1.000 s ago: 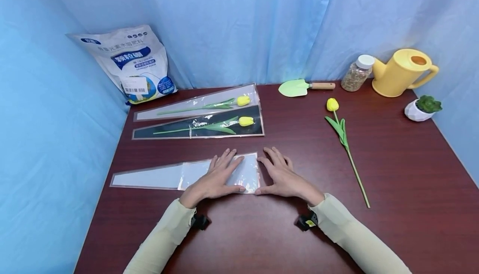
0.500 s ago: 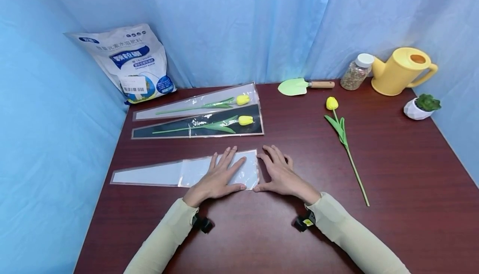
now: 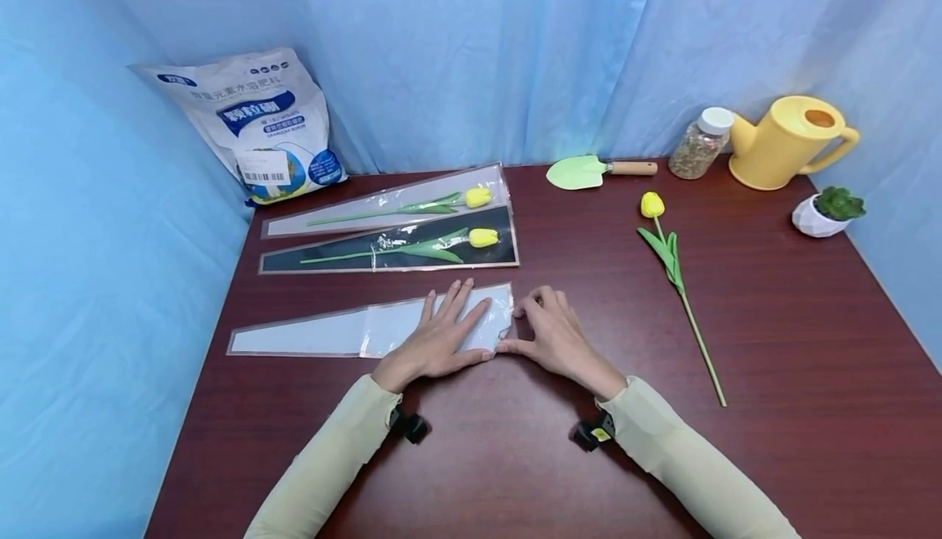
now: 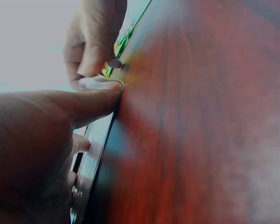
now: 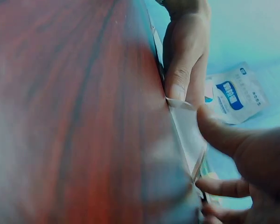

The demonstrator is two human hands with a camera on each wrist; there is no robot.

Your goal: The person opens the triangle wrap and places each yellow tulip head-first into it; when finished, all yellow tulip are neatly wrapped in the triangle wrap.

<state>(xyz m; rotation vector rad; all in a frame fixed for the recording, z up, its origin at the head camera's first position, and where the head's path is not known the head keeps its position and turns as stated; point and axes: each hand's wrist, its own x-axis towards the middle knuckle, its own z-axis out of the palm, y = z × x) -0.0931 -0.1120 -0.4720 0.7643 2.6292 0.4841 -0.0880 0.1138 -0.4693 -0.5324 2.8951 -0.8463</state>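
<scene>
Blue cloth hangs behind and beside a dark red wooden table (image 3: 773, 343), where several containers stand or lie. Nearest the person lies an empty clear flower sleeve (image 3: 353, 330), flat and tapering to the left, its wide mouth at the right. The left hand (image 3: 441, 339) lies flat on the wide end with fingers straight, pressing it to the table. The right hand (image 3: 550, 334) is at the mouth of the sleeve, its thumb and fingertips curled in and pinching the raised edge of the film; the wrist views show that edge lifted off the wood between the 2 hands. Just behind lie 2 more sleeves, each with a yellow tulip inside: a dark-backed sleeve (image 3: 331, 261) and, behind it, a clear-backed sleeve (image 3: 346, 212). A loose tulip (image 3: 673, 265) lies well to the right, its bloom away from the person. Along the back edge are a white fertilizer bag (image 3: 257, 126) leaning on the cloth, a green trowel (image 3: 581, 171), a jar of granules (image 3: 701, 144) with a white lid, a yellow watering can (image 3: 787, 142), and a small white pot (image 3: 813, 222) with a green succulent in it.
</scene>
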